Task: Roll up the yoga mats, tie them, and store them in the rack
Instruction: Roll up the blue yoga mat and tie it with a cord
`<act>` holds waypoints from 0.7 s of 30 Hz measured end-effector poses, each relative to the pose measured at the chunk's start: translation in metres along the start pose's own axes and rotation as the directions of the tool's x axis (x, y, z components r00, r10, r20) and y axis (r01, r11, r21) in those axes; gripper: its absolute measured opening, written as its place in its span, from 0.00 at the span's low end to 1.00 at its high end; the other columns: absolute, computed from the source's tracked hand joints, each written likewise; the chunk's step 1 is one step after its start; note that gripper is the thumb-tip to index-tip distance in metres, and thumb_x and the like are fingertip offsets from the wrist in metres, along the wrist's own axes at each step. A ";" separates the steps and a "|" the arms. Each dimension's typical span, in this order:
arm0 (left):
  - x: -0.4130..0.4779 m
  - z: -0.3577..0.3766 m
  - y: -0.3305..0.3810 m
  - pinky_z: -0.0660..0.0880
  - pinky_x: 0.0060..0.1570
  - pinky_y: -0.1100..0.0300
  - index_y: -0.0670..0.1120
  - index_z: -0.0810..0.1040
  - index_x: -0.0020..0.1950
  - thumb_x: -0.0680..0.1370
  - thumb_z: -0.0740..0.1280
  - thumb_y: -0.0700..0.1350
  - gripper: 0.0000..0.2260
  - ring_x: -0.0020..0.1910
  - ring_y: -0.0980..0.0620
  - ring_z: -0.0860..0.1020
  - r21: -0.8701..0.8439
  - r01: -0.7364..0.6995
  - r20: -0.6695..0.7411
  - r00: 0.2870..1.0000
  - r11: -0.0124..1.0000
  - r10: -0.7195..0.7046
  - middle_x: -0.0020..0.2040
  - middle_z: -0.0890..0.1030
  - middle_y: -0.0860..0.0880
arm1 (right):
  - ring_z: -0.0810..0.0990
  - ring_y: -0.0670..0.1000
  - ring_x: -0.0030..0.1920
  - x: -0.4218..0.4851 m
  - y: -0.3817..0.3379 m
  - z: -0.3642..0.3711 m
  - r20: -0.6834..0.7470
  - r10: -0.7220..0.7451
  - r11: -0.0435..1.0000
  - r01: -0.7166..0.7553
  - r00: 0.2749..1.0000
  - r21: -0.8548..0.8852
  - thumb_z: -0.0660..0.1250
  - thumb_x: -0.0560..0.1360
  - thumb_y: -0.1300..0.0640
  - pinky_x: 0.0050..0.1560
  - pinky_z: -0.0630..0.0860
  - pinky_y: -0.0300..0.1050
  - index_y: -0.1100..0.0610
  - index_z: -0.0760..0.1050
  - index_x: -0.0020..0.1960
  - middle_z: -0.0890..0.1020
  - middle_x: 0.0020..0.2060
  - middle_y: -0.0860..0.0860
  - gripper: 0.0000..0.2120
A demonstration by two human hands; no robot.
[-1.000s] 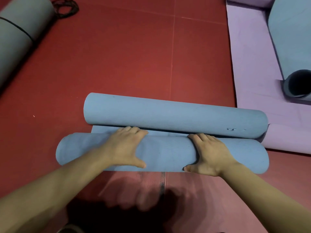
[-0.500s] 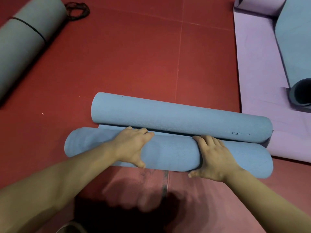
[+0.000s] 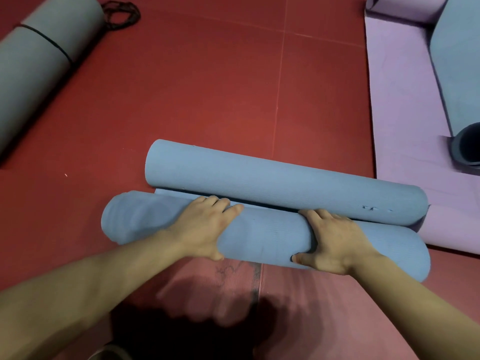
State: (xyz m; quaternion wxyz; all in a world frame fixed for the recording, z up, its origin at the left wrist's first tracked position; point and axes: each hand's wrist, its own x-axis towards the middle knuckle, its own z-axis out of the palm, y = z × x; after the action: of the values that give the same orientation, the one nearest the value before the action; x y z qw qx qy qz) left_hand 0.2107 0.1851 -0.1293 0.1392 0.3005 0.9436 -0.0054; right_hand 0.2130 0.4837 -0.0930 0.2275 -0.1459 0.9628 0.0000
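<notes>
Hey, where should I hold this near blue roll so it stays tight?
Come from above, fingers over the far side, thumbs on the near side, hands spread apart. The near blue roll is a long cylinder lying crosswise; left hand and right hand grip it so.

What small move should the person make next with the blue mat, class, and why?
Probably roll the near roll a short way forward. The left hand and right hand both grip it, and only a thin flat strip of mat shows between it and the far roll, so the rolling looks unfinished.
</notes>
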 end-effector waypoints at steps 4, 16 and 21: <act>0.016 -0.011 -0.011 0.69 0.62 0.54 0.52 0.58 0.78 0.60 0.74 0.67 0.52 0.61 0.49 0.72 -0.049 -0.010 0.117 0.993 0.999 0.016 0.66 0.72 0.52 | 0.69 0.50 0.69 -0.003 0.001 0.008 -0.011 0.022 0.998 -0.021 1.000 0.051 0.61 0.58 0.21 0.72 0.62 0.46 0.48 0.59 0.75 0.71 0.68 0.45 0.53; 0.012 -0.010 -0.010 0.47 0.77 0.50 0.52 0.43 0.81 0.61 0.73 0.71 0.60 0.79 0.41 0.50 -0.077 0.092 0.139 0.987 0.993 -0.080 0.80 0.49 0.38 | 0.51 0.59 0.80 -0.002 -0.001 0.012 0.062 0.123 0.991 -0.120 0.990 -0.056 0.66 0.55 0.21 0.78 0.55 0.54 0.49 0.50 0.78 0.49 0.80 0.59 0.61; -0.001 0.002 0.002 0.69 0.66 0.48 0.49 0.57 0.78 0.58 0.72 0.73 0.56 0.64 0.44 0.72 0.018 0.020 0.036 0.999 1.000 -0.020 0.68 0.72 0.43 | 0.75 0.54 0.64 -0.009 -0.002 0.020 -0.038 0.100 0.985 -0.104 0.994 -0.139 0.63 0.51 0.21 0.62 0.70 0.52 0.50 0.65 0.72 0.76 0.62 0.49 0.56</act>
State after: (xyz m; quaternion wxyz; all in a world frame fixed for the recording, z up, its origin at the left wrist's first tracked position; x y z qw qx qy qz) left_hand 0.2129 0.1862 -0.1307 0.1536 0.2920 0.9438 -0.0205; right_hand 0.2305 0.4859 -0.1071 0.2013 -0.1121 0.9700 0.0773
